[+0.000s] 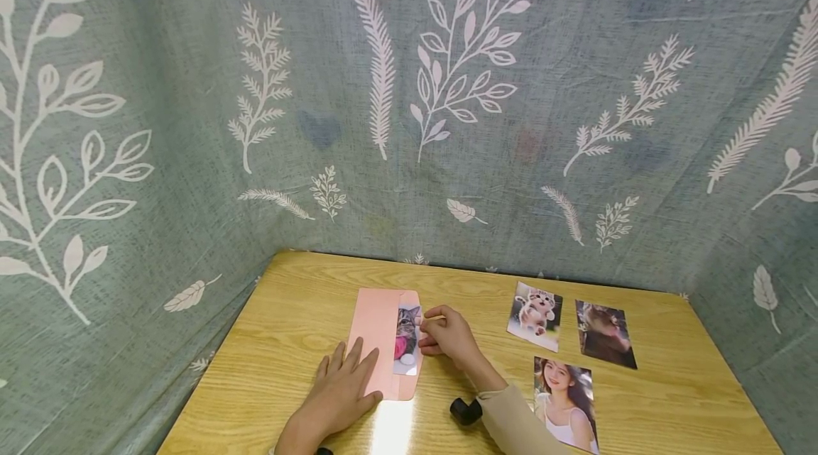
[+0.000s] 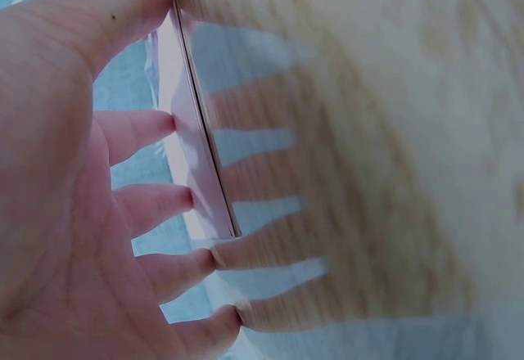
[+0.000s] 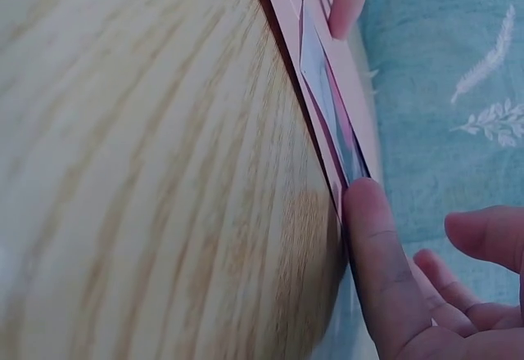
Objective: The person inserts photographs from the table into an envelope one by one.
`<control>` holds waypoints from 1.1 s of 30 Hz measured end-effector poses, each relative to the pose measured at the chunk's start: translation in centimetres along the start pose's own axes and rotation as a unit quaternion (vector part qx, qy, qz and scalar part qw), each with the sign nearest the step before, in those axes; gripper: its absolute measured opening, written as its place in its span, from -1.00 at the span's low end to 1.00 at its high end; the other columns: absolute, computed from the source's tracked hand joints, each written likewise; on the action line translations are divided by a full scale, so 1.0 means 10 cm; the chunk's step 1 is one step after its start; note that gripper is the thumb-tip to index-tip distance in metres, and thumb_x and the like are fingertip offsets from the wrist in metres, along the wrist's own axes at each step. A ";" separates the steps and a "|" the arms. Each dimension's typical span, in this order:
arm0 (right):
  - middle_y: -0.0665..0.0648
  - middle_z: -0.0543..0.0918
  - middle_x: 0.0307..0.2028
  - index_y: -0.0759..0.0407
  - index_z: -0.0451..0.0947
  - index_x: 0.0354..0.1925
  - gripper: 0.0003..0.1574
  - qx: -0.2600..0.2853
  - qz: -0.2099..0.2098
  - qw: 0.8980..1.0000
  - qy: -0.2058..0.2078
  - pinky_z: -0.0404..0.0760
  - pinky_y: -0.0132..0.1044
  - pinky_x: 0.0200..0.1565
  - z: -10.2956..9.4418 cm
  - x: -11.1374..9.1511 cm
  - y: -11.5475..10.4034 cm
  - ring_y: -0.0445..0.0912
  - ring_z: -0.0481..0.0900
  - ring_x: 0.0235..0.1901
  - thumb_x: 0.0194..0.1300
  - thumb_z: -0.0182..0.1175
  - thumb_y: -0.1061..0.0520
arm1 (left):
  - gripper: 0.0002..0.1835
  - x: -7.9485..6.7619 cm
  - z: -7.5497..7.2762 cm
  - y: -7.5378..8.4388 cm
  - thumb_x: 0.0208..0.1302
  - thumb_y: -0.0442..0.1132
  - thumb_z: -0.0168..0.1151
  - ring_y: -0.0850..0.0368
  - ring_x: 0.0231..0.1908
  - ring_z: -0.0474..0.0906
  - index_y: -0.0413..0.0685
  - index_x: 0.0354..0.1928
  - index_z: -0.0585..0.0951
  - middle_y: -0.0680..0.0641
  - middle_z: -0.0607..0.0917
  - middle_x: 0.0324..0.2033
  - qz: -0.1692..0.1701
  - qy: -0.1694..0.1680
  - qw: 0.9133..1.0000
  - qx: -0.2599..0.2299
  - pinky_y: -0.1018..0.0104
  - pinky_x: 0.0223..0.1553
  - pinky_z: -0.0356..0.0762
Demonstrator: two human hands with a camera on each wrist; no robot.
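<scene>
Head view, nearest items first. Sleeve, pale, on the right forearm; black wrist device just beside it. Left hand: fingers straight and spread apart, laid flat, thumb and forefinger touching the lower part of the envelope, the outer fingers lying toward its left edge. Portrait photo: one, a person with long dark hair and a white top, lying to the right, its lower corner next to the sleeve.

Envelope: one, pink, flat, flap spread out on its right side. Cat photo: one, a grey tabby with a pink patch below the face, lying over the flap along the envelope's mouth; its left part seems to sit inside, though how deep cannot be told. Right hand: at the cat photo's outer edge; right wrist view shows one extended digit touching that edge, the other visible digits apart from it.

Farther: kitten photo, one, face up, paws raised; dark photo, one, subject blurred, just beside it on the right. All lie on the surface, yellowish wood grain. Last: fabric backdrop, grey-green, printed with white leaf sprigs, hanging behind and at both sides.
</scene>
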State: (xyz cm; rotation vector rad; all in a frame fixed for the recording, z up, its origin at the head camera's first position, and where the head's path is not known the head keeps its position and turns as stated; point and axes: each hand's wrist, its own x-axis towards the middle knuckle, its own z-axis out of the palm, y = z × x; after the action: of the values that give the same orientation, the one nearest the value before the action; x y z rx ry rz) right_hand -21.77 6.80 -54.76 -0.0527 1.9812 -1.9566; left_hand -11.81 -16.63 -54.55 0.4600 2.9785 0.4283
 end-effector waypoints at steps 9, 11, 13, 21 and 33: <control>0.41 0.58 -0.19 0.44 0.32 0.05 -0.56 0.015 -0.004 1.000 -0.005 0.63 -0.03 -0.37 0.05 0.00 0.01 0.19 0.63 -0.38 0.30 0.10 0.19 | -0.21 -0.01 0.00 0.00 0.17 0.29 0.05 -0.35 0.31 -0.15 0.15 0.39 0.18 -0.20 0.04 0.38 0.000 -0.002 1.000 -0.006 -0.37 0.15 -0.12; 0.41 0.58 -0.19 0.45 0.31 0.05 -0.56 0.017 -0.005 1.000 -0.006 0.63 -0.03 -0.37 0.06 0.00 0.02 0.19 0.63 -0.38 0.30 0.10 0.19 | -0.21 -0.01 0.00 0.00 0.17 0.29 0.05 -0.35 0.31 -0.15 0.14 0.39 0.19 -0.20 0.05 0.38 0.001 0.000 1.000 -0.006 -0.37 0.15 -0.12; 0.40 0.58 -0.19 0.44 0.32 0.05 -0.56 0.018 -0.005 1.000 -0.007 0.63 -0.03 -0.37 0.07 0.01 0.02 0.19 0.64 -0.37 0.30 0.10 0.19 | -0.21 -0.02 0.00 0.00 0.16 0.29 0.06 -0.35 0.31 -0.14 0.14 0.39 0.19 -0.20 0.05 0.37 0.002 0.002 1.000 -0.007 -0.37 0.15 -0.11; 0.41 0.56 -0.17 0.45 0.32 0.06 -0.54 0.024 -0.005 1.000 -0.019 0.62 -0.03 -0.35 0.13 0.03 0.03 0.22 0.62 -0.34 0.30 0.10 0.17 | -0.21 -0.02 0.01 0.00 0.16 0.30 0.05 -0.35 0.31 -0.16 0.15 0.39 0.19 -0.19 0.03 0.38 0.003 -0.001 1.000 -0.011 -0.37 0.15 -0.12; 0.40 0.55 -0.18 0.44 0.33 0.05 -0.59 0.035 -0.005 0.999 -0.025 0.63 -0.05 -0.35 0.22 0.07 0.01 0.22 0.63 -0.34 0.33 0.07 0.20 | -0.21 0.00 0.00 -0.01 0.16 0.31 0.05 -0.34 0.32 -0.16 0.17 0.39 0.19 -0.18 0.03 0.38 0.000 -0.004 1.000 -0.006 -0.37 0.14 -0.11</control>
State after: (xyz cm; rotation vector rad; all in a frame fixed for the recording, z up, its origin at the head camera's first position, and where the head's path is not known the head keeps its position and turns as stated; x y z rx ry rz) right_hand -21.83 4.53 -54.98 -0.0933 1.8833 -2.0088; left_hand -11.83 -16.67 -54.61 0.4583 2.9673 0.4418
